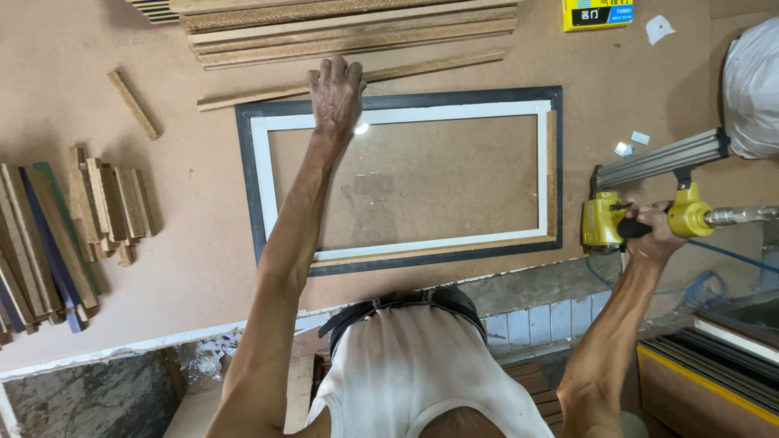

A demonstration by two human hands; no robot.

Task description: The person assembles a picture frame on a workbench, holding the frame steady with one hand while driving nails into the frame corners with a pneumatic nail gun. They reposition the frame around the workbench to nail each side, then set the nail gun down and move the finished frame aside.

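frame's far edge (406, 101) under left hand (337, 93), hose (734, 255) cut off right

A single head-worn camera is looking almost straight down from above the person, close enough that their own chest and both forearms are filling the lower frame. It is facing forward over the brown surface (203, 243), taking in its near edge at the bottom and the far part at the top. The view is reaching from left-side stock to the right edge.
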